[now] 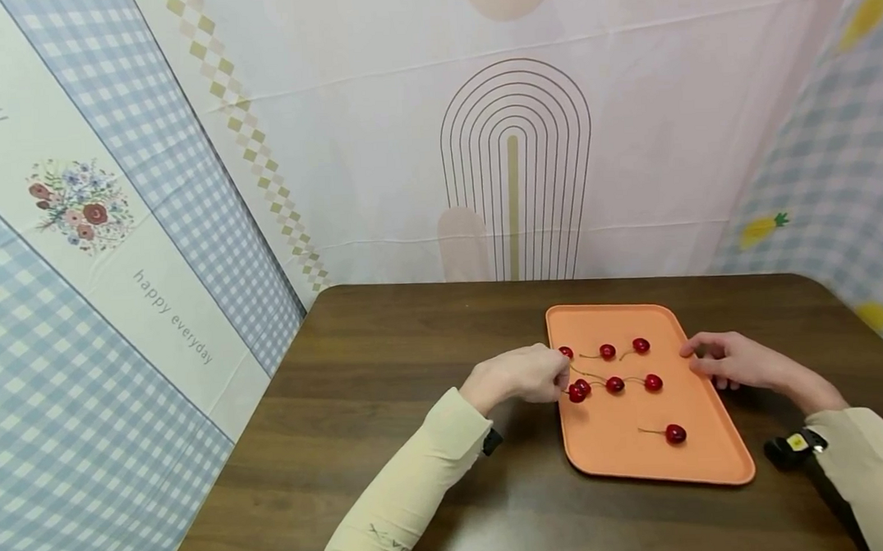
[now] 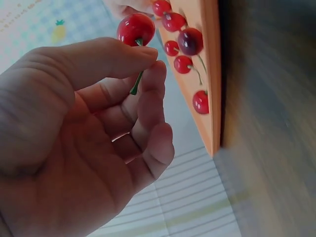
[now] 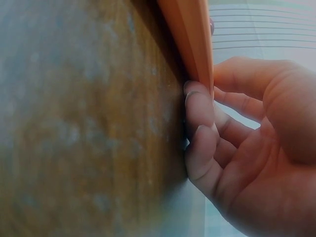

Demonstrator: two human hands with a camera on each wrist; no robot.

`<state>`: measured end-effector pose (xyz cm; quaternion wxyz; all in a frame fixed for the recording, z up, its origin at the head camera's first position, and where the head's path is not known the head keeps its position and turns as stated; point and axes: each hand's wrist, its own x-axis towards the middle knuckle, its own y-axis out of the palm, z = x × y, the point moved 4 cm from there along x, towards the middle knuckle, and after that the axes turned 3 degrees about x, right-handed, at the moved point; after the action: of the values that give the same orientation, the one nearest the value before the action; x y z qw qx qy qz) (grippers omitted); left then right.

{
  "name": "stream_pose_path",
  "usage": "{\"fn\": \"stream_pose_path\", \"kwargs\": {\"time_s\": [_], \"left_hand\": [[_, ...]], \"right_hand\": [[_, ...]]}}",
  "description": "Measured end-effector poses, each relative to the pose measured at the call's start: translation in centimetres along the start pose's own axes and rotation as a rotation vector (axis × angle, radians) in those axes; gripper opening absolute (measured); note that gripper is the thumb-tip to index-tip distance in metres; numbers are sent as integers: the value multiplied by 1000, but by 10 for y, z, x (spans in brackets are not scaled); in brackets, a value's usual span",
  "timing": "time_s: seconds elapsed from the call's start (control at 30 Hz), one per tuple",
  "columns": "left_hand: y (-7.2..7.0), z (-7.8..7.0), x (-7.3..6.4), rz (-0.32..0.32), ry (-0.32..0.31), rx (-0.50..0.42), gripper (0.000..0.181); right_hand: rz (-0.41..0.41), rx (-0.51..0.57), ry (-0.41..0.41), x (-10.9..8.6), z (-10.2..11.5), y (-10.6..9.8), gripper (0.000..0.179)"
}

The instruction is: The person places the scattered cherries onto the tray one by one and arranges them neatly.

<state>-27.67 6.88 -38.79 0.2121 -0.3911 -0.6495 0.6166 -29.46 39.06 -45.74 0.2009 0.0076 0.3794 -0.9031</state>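
Over the left edge of an orange tray [image 1: 605, 453], my left hand [image 1: 538, 374] pinches a red cherry [image 2: 132, 27] by its green stem, between thumb and index finger. The fruit hangs beyond the fingertips, above the tray in the head view. On the tray's right side, my right hand [image 1: 744, 361] grips the rim. Its thumb lies over the top of the rim and its fingers curl against the outer side and underside. Several more stemmed cherries lie on the tray, among them a dark one [image 1: 675, 435] near the front and another [image 1: 640, 346] toward the back.
The tray lies on the right half of a dark brown wooden table [image 1: 386, 352]. Behind stands a pale patterned cloth [image 1: 377, 147], with a blue checked cloth [image 1: 81, 324] at the left. A black wrist device [image 1: 795, 445] sits at the right sleeve.
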Motion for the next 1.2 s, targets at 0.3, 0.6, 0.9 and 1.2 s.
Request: {"fn": "stream_pose_path", "kwargs": {"time_s": [0.3,0.6,0.9,1.2], "left_hand": [[4,-14,16,-12,33,45,22],[10,-35,31,11,68,53,16],[26,-54,47,95,75,54,28],[37,-57,52,159,-40,44,30]], "right_hand": [[7,-1,3,1,2,0,34],[-1,-7,21,1,2,1,34],[-3,-7,37,1,0,2,34],[3,-1,28,2,-3,1,34]]}}
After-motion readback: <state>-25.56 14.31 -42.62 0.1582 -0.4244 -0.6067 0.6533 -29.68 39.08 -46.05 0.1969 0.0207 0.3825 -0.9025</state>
